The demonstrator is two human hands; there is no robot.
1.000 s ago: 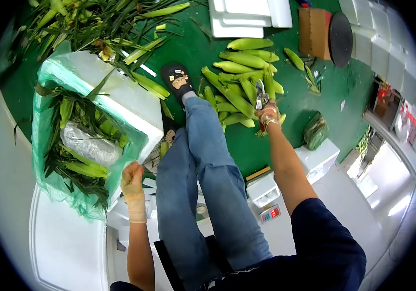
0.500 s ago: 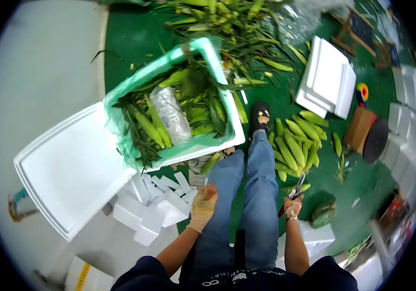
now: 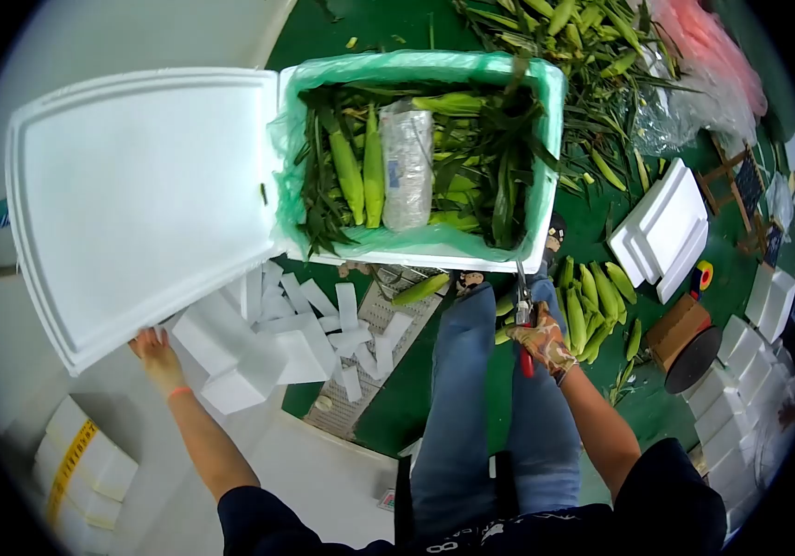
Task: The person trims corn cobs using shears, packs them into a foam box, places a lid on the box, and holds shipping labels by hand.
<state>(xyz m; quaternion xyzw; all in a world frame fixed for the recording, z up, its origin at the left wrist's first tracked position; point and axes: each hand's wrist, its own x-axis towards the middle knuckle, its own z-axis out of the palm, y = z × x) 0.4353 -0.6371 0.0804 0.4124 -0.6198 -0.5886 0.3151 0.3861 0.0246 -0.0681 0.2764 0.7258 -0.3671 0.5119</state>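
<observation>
My left hand (image 3: 158, 357) is at the lower edge of the open white foam lid (image 3: 138, 213), fingers bent against the rim; its fingertips are partly hidden. My right hand (image 3: 548, 345), in a patterned glove, is closed round pruning shears (image 3: 525, 306) with a red handle. The shears point up toward the front wall of the foam box (image 3: 553, 199). A green plastic liner (image 3: 342, 74) covers the box's inside. Within lie green corn cobs in husks (image 3: 346, 171), loose leaves and a clear-wrapped pack (image 3: 407, 171).
White foam pieces (image 3: 272, 352) lie below the lid. Beside my right leg is a pile of corn cobs (image 3: 592, 301). Leaves and cobs (image 3: 592, 83) cover the floor at the top right. Another foam lid (image 3: 661, 227), a tape roll (image 3: 702, 275) and a brown carton (image 3: 680, 329) stand farther right.
My left hand has moved left from above my leg to the lid's edge. My right hand has raised the shears toward the box. The view has turned, so the box appears straighter.
</observation>
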